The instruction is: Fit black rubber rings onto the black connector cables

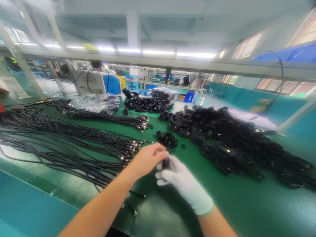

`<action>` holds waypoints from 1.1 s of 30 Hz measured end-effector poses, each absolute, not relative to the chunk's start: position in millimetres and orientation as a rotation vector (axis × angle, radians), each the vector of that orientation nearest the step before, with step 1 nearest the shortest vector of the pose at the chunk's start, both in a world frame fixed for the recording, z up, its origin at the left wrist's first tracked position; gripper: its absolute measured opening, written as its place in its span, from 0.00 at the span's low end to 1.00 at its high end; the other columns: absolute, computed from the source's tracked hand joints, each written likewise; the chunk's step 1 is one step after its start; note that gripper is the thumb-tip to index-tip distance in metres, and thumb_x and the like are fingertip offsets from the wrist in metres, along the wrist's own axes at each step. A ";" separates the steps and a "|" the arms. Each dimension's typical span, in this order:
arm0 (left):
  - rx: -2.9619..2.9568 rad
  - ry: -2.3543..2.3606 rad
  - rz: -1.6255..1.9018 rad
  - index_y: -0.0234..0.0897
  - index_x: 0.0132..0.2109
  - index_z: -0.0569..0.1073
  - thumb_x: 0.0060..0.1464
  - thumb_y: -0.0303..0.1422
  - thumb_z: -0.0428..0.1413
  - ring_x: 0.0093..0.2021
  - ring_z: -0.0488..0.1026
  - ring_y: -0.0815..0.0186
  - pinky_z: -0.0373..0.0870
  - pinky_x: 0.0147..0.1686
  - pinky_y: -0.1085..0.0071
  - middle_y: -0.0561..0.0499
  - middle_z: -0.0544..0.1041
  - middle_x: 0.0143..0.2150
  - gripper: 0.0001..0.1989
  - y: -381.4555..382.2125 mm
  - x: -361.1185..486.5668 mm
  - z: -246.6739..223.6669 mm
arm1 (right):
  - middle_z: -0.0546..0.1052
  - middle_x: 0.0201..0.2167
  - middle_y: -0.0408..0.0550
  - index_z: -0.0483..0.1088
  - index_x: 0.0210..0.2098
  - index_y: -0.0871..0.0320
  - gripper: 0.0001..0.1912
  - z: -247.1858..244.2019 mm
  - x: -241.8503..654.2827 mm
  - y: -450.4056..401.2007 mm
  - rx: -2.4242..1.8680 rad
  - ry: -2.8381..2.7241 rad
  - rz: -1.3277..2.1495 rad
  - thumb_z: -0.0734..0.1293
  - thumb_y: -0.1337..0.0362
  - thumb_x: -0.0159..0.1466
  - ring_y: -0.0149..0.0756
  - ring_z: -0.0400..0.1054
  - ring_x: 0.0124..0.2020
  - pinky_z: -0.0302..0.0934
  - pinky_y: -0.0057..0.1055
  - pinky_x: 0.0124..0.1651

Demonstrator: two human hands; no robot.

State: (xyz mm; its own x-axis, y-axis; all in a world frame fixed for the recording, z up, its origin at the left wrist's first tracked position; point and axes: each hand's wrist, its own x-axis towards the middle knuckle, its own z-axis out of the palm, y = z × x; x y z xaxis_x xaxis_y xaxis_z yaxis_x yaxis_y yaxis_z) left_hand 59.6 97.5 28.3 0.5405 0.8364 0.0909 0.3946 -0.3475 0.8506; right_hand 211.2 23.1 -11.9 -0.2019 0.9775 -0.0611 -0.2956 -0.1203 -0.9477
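Observation:
A coiled black cable (166, 163) is held upright above the green table. My right hand (178, 175), in a white glove, is closed around this coil, thumb on the near side. Bare, my left hand (147, 160) reaches over from the left with its fingers bent and closed on the coil's upper end; the fingertips are partly hidden. Just beyond my hands lies a small heap of black rings (168, 139), with a single loose ring (183, 146) beside it. Straight black cables (98, 140) with metal plugs lie in bundles to the left.
A large heap of coiled black cables (222, 131) covers the right side of the green table (212, 204). Farther back are another coil pile (148, 104), plastic bags (96, 102) and a white-and-blue machine (97, 82). A shelf rail (153, 62) crosses above the table.

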 end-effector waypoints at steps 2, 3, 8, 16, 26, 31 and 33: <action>1.836 0.981 0.709 0.36 0.35 0.73 0.55 0.38 0.50 0.31 0.69 0.68 0.62 0.30 0.73 0.54 0.73 0.30 0.12 89.4 58.2 26.1 | 0.69 0.44 0.51 0.60 0.52 0.56 0.26 -10.5 212.5 22.3 -0.889 -1.050 1.583 0.70 0.63 0.56 0.39 0.70 0.41 0.67 0.43 0.43; 1.764 0.953 0.684 0.35 0.33 0.72 0.54 0.37 0.51 0.29 0.68 0.69 0.61 0.28 0.74 0.54 0.72 0.28 0.10 85.5 57.3 24.0 | 0.69 0.45 0.52 0.61 0.51 0.56 0.25 -10.3 212.4 22.2 -0.867 -1.060 1.593 0.70 0.63 0.56 0.39 0.70 0.41 0.67 0.42 0.43; 1.435 0.817 0.610 0.34 0.28 0.66 0.46 0.32 0.55 0.20 0.57 0.75 0.51 0.21 0.78 0.60 0.62 0.19 0.06 72.5 57.2 9.2 | 0.71 0.44 0.52 0.63 0.50 0.58 0.25 -12.1 209.3 22.3 -0.810 -1.106 1.642 0.71 0.62 0.55 0.40 0.70 0.42 0.67 0.41 0.43; 1.407 0.719 0.577 0.33 0.28 0.66 0.48 0.32 0.55 0.25 0.64 0.72 0.61 0.29 0.74 0.55 0.68 0.23 0.07 74.9 52.8 1.7 | 0.71 0.38 0.50 0.65 0.47 0.61 0.22 -16.0 206.5 19.7 -0.791 -1.038 1.703 0.71 0.63 0.55 0.39 0.68 0.41 0.66 0.43 0.43; 1.576 0.846 0.545 0.35 0.28 0.66 0.52 0.34 0.51 0.25 0.67 0.69 0.63 0.29 0.74 0.55 0.68 0.24 0.08 74.7 50.0 7.4 | 0.72 0.38 0.50 0.65 0.45 0.60 0.22 -22.6 202.6 20.3 -0.801 -0.946 1.727 0.72 0.62 0.54 0.37 0.69 0.40 0.67 0.42 0.43; 2.179 1.126 0.861 0.40 0.43 0.72 0.49 0.22 0.49 0.35 0.69 0.68 0.65 0.38 0.72 0.51 0.71 0.42 0.15 67.7 49.0 5.2 | 0.71 0.40 0.50 0.66 0.45 0.60 0.23 -18.8 200.2 19.1 -0.840 -0.950 1.741 0.73 0.63 0.52 0.37 0.70 0.38 0.68 0.39 0.40; 2.289 1.083 0.920 0.40 0.42 0.73 0.49 0.19 0.48 0.36 0.70 0.68 0.65 0.38 0.73 0.51 0.71 0.39 0.17 66.0 51.2 -1.3 | 0.71 0.39 0.49 0.66 0.46 0.60 0.23 -16.7 199.0 18.2 -0.841 -0.977 1.740 0.73 0.64 0.52 0.37 0.69 0.38 0.68 0.38 0.39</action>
